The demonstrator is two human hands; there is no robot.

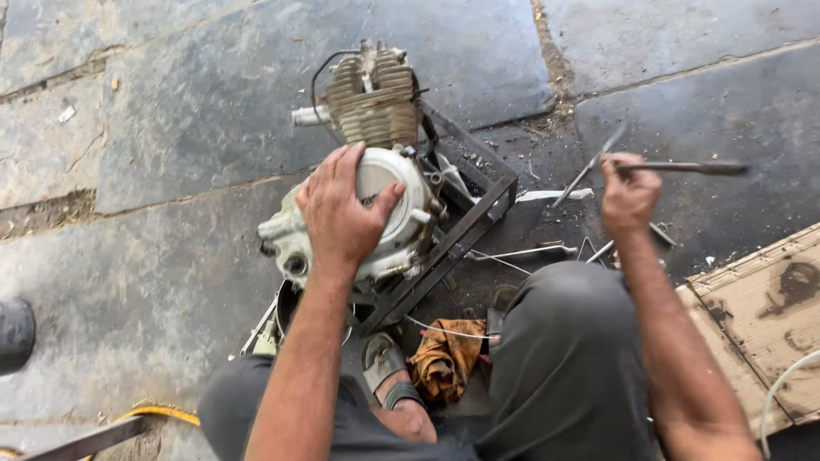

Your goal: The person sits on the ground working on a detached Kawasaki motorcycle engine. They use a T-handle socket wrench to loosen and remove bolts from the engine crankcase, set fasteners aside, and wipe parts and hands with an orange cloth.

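A small motorcycle engine (367, 111) with a finned cylinder head sits tilted on a dark metal frame stand (478, 213) on the stone floor. My left hand (342, 209) lies flat on the engine's round whitish side cover (401, 192), fingers spread over it. Off to the right, my right hand (628, 196) is raised and closed around a long thin metal tool (683, 168) whose shaft points right. I squat behind the engine, knees in grey trousers, one foot in a sandal (384, 363).
An orange-brown rag (444, 358) lies between my feet. Loose metal rods and tools (581, 175) are scattered right of the stand. A worn wooden board (769, 316) lies at the right edge, a yellow hose (158, 414) at bottom left, a dark shoe (15, 333) at far left.
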